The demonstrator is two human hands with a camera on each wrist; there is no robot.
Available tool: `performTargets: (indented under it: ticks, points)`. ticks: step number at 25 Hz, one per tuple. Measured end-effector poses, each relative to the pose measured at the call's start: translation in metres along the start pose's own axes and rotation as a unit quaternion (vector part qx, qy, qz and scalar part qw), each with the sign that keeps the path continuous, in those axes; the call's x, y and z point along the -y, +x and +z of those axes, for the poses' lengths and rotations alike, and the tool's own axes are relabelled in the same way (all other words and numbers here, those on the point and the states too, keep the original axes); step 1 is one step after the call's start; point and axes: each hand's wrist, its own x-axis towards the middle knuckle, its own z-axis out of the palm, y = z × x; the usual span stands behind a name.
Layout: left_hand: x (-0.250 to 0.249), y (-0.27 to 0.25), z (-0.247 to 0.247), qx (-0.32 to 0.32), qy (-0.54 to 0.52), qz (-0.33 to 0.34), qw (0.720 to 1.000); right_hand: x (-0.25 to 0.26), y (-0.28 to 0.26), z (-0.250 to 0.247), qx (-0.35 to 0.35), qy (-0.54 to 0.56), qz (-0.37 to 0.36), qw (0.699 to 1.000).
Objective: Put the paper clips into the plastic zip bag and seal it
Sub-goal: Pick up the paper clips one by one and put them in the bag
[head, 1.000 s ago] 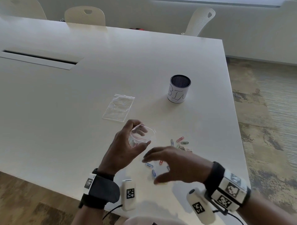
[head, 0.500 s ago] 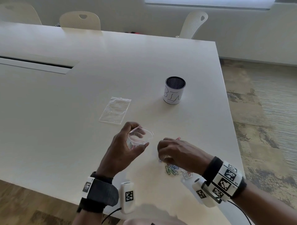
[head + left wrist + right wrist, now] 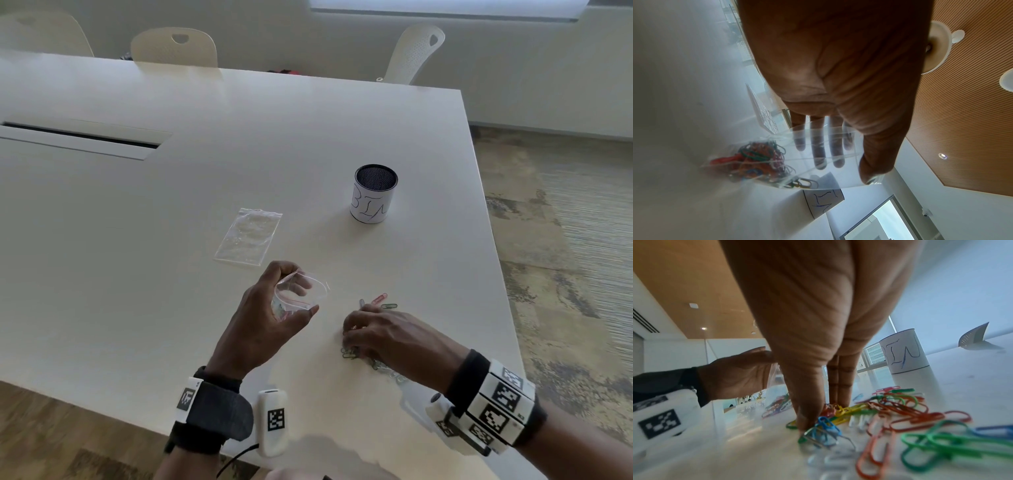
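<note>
Left hand (image 3: 263, 318) held the zip bag (image 3: 299, 298) w/ its mouth propped open, some clips already inside, while right hand (image 3: 383, 334) at its 3 o'clock pressed thumb & fingers (image 3: 840, 386) narrowly together onto loose paper clips (image 3: 900, 408) on the table (image 3: 171, 274), prob. gathering more.

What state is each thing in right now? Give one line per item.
Held zip bag: mouth open, some clips inside.
Spare zip bag: flat on table.
Loose paper clips: scattered on table.
Mesh bin: upright.
Left hand: gripping held zip bag.
Right hand: fingertips down on loose paper clips.
</note>
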Motion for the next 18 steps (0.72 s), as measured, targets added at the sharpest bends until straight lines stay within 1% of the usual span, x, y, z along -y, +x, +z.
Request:
performTargets:
  ticks: [4,8,11,13,15,18]
  points:
    - [0.000,0.000,-0.001,0.001,-0.005,0.001,1.000,0.005,0.001,-0.002,-0.009,-0.020,0.017,1.000]
    - [0.000,0.000,-0.001,0.002,-0.004,0.003,1.000,0.001,0.006,-0.002,-0.021,-0.015,0.039,0.999]
    - [0.000,0.000,0.000,0.003,-0.006,0.000,1.000,-0.007,0.011,-0.006,-0.034,0.045,0.068,0.996]
    - [0.000,0.000,0.000,0.004,-0.007,0.001,1.000,-0.011,0.012,-0.015,-0.070,0.097,0.088,0.989]
    - [0.000,0.001,0.000,0.003,-0.004,-0.002,1.000,-0.012,0.014,-0.029,-0.128,0.146,0.097,0.976]
    - [-0.001,0.001,0.000,0.003,0.000,-0.007,1.000,0.002,0.023,-0.055,-0.220,0.242,0.086,0.941]
